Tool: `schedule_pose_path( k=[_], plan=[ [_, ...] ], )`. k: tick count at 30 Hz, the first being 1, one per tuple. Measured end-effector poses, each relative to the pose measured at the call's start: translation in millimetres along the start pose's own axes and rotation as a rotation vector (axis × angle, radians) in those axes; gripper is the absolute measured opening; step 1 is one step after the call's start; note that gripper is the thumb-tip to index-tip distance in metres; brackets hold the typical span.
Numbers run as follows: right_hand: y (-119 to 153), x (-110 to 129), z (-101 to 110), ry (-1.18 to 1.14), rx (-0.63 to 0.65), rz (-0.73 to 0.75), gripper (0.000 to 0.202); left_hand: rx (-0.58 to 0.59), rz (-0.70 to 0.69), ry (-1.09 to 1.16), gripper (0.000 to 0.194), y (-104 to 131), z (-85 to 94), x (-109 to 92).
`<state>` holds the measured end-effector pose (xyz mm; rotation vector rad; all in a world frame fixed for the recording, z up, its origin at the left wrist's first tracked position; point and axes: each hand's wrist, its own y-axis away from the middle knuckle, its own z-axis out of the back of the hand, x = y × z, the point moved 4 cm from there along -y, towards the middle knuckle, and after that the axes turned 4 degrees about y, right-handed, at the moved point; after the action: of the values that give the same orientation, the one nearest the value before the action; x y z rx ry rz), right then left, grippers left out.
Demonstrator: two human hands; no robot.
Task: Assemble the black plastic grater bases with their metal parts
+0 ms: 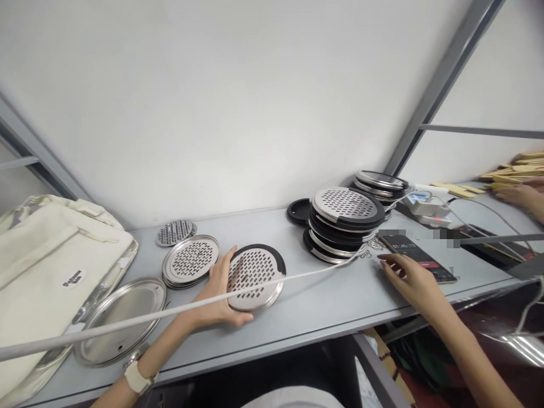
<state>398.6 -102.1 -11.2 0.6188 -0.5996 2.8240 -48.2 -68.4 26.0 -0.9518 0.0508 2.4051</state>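
Disc (254, 275), perforated, lies near the table's (314, 309) front edge, clamped by the left hand (219, 294); right hand (410, 277) apart, seemingly empty. Stage indeterminable; loose plates (192, 259) remain.

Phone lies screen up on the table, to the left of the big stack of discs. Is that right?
Not quite: the head view shows the phone to the right of the big stack of discs, by the right hand. It does lie screen up on the table.
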Motion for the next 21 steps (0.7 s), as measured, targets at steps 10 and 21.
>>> schedule_pose_path(
  k=[10, 21],
  plan=[
    [-12, 7, -23, 0.187, -0.072, 0.189, 0.022, 0.125, -0.052, -0.195, 0.126, 0, -28.2, -12],
    [-23, -2, -2, 0.047, -0.132, 0.152, 0.017, 0.161, -0.326, -0.396, 0.082, 13, -28.9, -43]
  ],
)
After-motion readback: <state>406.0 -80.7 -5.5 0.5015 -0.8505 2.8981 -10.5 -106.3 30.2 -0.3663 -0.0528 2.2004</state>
